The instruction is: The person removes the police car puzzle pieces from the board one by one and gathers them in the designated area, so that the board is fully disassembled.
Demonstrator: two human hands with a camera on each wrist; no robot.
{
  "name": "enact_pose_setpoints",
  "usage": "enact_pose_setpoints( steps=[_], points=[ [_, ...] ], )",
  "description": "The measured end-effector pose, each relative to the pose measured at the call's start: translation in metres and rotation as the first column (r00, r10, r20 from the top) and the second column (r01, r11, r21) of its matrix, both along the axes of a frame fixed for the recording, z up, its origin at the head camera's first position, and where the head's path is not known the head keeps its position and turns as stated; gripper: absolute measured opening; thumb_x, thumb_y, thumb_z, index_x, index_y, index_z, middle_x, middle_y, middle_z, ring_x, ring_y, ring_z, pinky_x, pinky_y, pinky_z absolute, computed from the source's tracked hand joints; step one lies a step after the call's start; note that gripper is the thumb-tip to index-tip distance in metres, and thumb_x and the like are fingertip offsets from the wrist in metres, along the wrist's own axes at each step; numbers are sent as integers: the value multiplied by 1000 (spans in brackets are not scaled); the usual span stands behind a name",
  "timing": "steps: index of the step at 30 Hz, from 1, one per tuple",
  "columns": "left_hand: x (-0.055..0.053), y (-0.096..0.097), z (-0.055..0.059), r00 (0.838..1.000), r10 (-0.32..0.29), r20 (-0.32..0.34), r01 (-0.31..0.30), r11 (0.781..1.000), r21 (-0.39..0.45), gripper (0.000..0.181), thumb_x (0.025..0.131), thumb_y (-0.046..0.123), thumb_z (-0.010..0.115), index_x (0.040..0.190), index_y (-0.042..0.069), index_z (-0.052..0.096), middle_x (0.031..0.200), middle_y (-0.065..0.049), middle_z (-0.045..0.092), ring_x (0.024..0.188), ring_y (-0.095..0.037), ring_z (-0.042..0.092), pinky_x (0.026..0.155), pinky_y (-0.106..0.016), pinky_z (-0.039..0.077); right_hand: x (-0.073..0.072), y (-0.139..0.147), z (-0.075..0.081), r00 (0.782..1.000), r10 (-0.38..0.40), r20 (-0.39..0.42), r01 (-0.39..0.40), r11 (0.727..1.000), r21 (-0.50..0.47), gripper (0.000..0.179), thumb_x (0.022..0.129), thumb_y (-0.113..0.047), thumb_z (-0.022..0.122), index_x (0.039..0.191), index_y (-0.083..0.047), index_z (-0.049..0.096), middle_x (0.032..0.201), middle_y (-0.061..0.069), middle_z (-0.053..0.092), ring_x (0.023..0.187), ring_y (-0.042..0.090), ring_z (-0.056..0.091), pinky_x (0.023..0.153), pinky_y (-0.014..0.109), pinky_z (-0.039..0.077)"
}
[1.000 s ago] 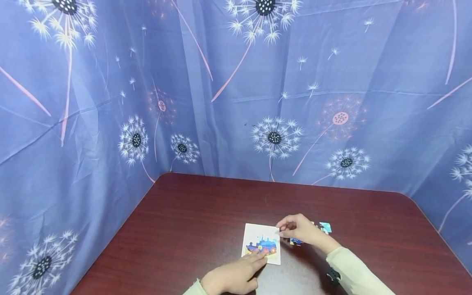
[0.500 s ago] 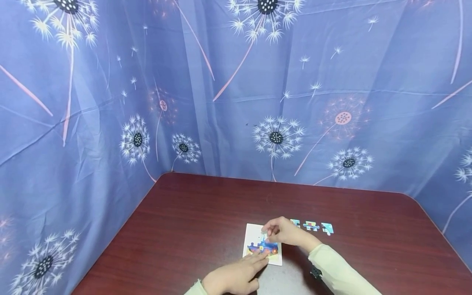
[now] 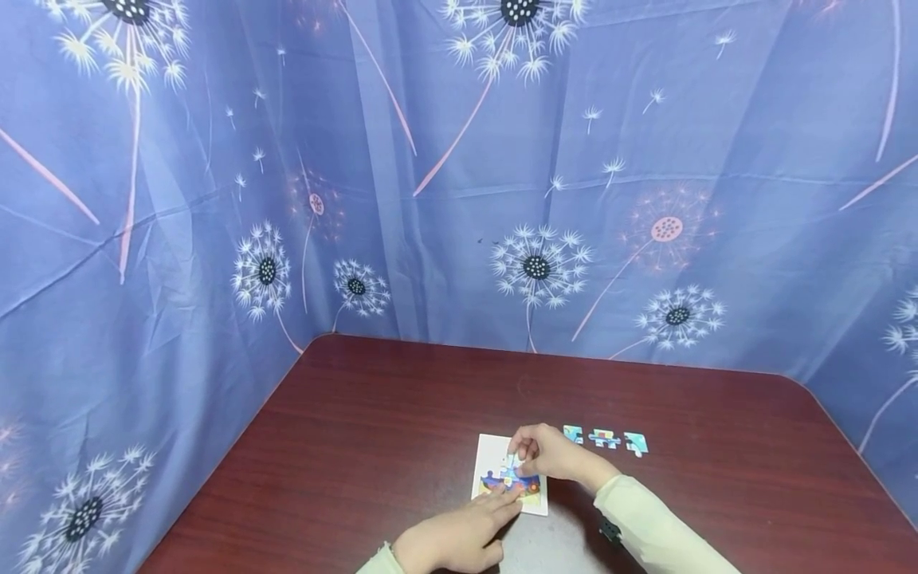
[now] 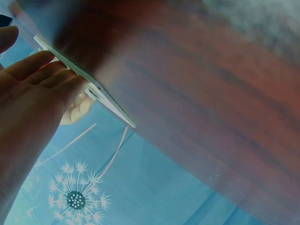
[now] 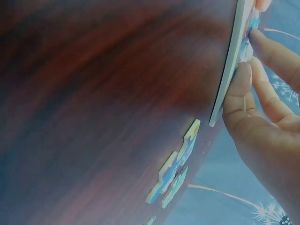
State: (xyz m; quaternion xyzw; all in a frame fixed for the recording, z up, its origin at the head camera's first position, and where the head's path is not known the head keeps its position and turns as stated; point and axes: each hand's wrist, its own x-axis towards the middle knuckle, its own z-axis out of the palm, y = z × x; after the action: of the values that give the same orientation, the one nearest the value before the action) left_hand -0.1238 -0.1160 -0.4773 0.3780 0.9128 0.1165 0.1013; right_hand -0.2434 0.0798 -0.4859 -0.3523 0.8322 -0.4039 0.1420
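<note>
A square puzzle board (image 3: pixel 488 446) with a white border lies on the table, its picture showing a blue vehicle with red and yellow parts. My left hand (image 3: pixel 459 532) rests with straight fingers on the board's near left part, also seen from the side in the left wrist view. Over the board's upper right part, my right hand (image 3: pixel 555 458) pinches a light-blue jigsaw piece (image 3: pixel 511 462) between thumb and fingers, right at the picture. In the right wrist view the thumb (image 5: pixel 239 79) and fingertips sit at the board's face, covering much of the piece.
Loose jigsaw pieces lie right of the board: a blue one (image 3: pixel 573 433), one with red and yellow (image 3: pixel 605 438), and a light-blue one (image 3: pixel 635 443). The reddish-brown table (image 3: pixel 402 399) ends at a blue dandelion-print curtain (image 3: pixel 445 263).
My right hand has moved left from the board's right edge onto the picture with the jigsaw piece, uncovering loose pieces behind it. My left hand has stayed in place.
</note>
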Motion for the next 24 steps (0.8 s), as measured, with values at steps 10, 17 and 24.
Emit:
enact_pose_setpoints(
  steps=[10, 17, 24],
  points=[
    [-1, 0, -2, 999, 18, 40, -18, 1000, -8, 60, 88, 21, 51, 145, 4, 40, 154, -9, 32, 142, -21, 27, 114, -33, 27, -1, 0, -1, 999, 22, 28, -19, 995, -95, 24, 72, 10, 73, 92, 1, 62, 79, 10, 59, 70, 10, 53, 62, 20, 48],
    [0, -1, -3, 1000, 5, -3, -5, 1000, -4, 60, 87, 19, 54, 143, 2, 43, 153, -10, 34, 141, -20, 30, 113, -32, 29, -1, 2, -4, 997, 40, 62, -29, 986, -166, 16, 79, 7, 70, 93, 2, 63, 78, 10, 63, 71, 10, 58, 67, 23, 51],
    [1, -2, -1, 1000, 3, 6, -3, 1000, 11, 60, 87, 17, 53, 143, 1, 43, 153, -10, 34, 141, -20, 31, 113, -32, 29, -8, 10, 5, 990, 49, 135, -12, 965, -262, 18, 82, 7, 66, 100, 10, 61, 82, 22, 64, 72, 11, 61, 64, 22, 52]
  ],
)
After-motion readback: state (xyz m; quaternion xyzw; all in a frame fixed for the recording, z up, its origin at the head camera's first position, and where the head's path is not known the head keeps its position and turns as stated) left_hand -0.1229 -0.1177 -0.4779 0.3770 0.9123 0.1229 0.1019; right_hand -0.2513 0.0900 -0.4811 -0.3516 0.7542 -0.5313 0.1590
